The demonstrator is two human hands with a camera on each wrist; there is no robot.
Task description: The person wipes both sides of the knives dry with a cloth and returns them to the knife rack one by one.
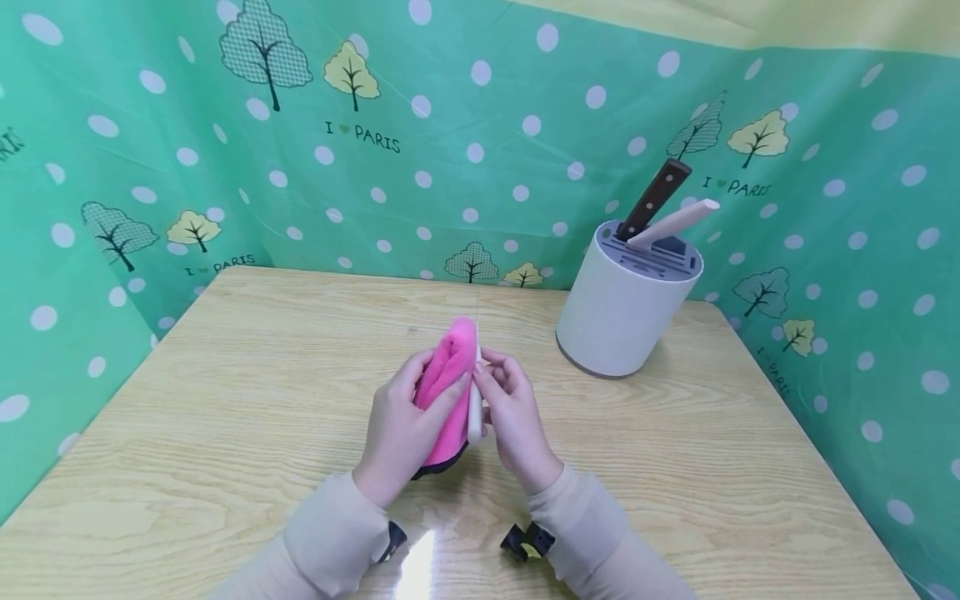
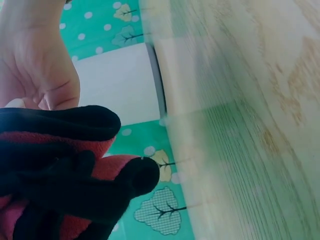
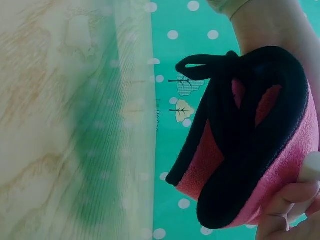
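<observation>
Bunched in my left hand (image 1: 397,429) is a pink cloth (image 1: 450,429) with black edging, folded over and held above the table. Right beside it, my right hand (image 1: 521,421) pinches the white handle of a knife (image 1: 475,421). Its thin blade points away from me and shows only edge-on, as a faint line along the cloth's far tip. In the left wrist view the black-trimmed folds of the cloth (image 2: 65,195) cover the left fingers. From the right wrist, the cloth (image 3: 280,170) shows a black loop, and the handle's end (image 3: 311,167) peeks out.
A white round knife block (image 1: 618,308) stands at the back right of the wooden table (image 1: 225,400). A dark-handled knife (image 1: 654,200) and a pale pink-handled one (image 1: 678,223) stick up from it. Green dotted curtain (image 1: 480,150) hangs behind and along both sides.
</observation>
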